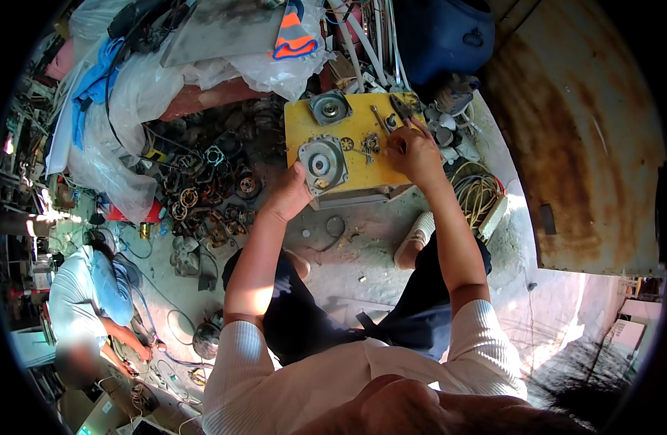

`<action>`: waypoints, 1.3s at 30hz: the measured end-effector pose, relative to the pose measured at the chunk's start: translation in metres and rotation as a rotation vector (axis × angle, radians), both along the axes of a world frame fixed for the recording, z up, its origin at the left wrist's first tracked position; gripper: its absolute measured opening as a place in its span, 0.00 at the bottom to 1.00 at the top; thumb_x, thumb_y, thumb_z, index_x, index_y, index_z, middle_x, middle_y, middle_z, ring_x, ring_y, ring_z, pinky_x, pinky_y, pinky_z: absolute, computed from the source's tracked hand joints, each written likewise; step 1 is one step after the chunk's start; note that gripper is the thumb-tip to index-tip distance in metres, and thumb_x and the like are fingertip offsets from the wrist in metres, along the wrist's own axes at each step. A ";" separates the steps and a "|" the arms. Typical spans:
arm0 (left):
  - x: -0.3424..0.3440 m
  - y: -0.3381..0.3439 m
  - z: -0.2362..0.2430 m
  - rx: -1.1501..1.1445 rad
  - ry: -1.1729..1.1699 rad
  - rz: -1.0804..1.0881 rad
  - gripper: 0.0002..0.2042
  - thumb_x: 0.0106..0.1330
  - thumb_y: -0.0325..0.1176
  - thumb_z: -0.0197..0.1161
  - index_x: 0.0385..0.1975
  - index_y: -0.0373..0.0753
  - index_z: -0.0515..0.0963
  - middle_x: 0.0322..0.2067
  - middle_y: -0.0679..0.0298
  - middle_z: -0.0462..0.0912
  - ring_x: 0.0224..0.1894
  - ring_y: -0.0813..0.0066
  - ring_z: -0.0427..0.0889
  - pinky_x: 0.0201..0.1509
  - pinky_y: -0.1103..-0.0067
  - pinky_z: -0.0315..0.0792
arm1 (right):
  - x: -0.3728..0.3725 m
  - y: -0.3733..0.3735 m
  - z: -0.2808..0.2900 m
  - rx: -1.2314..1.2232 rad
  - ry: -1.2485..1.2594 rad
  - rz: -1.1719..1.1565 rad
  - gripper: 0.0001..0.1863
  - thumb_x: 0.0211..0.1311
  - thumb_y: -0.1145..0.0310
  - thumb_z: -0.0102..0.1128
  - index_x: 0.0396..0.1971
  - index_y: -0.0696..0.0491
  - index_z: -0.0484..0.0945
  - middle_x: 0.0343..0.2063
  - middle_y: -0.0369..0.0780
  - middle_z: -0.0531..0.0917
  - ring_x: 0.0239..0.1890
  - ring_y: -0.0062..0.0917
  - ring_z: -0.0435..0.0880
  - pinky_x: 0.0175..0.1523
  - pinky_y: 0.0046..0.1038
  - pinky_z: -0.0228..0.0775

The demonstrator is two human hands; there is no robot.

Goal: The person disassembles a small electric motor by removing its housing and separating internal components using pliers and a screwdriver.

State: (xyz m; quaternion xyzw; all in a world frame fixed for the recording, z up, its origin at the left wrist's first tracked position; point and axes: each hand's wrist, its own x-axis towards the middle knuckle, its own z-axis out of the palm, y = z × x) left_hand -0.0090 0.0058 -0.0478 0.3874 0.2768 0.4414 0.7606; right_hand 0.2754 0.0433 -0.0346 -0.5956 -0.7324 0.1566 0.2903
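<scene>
A grey metal motor end cover (334, 176) with a round central hub rests at the near left of the yellow work top (373, 179). My left hand (290, 194) is closed on its left edge, thumb at the rim. Over the right side of the work top is my right hand (417, 154), fingers curled together; whatever they hold, if anything, is hidden. Just beyond it lie pliers (401, 109) and a wrench-like tool (378, 116). Between my hands are a small ring-shaped part (347, 143) and several small metal pieces (370, 145). A second end cover (330, 107) sits at the far left.
Motor parts and wire coils (203, 196) are heaped on the floor at left. Coiled cable (472, 196) lies right of the work top, a blue barrel (442, 40) behind it. A rusty metal sheet (580, 138) stands at right. Another person (94, 297) crouches at lower left.
</scene>
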 end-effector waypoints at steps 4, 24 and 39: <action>0.025 -0.021 0.024 0.792 0.824 -0.081 0.45 0.43 0.52 0.81 0.62 0.45 0.68 0.59 0.61 0.74 0.61 0.64 0.74 0.62 0.67 0.70 | 0.011 -0.004 0.013 0.168 -0.022 0.019 0.06 0.54 0.68 0.67 0.31 0.53 0.81 0.22 0.42 0.84 0.30 0.37 0.85 0.43 0.36 0.78; -0.086 0.009 -0.011 -0.201 -0.122 0.369 0.37 0.68 0.66 0.49 0.65 0.41 0.66 0.62 0.55 0.73 0.63 0.58 0.74 0.66 0.63 0.68 | 0.028 -0.017 0.054 0.008 0.241 -0.139 0.10 0.61 0.67 0.67 0.39 0.55 0.84 0.27 0.39 0.85 0.29 0.21 0.82 0.39 0.24 0.73; -0.068 -0.071 -0.306 -1.413 0.209 0.694 0.33 0.69 0.61 0.49 0.67 0.46 0.60 0.65 0.58 0.67 0.55 0.58 0.81 0.66 0.57 0.57 | 0.072 -0.012 0.041 -0.023 0.284 -0.162 0.21 0.65 0.75 0.62 0.57 0.54 0.72 0.40 0.38 0.83 0.40 0.19 0.79 0.48 0.24 0.72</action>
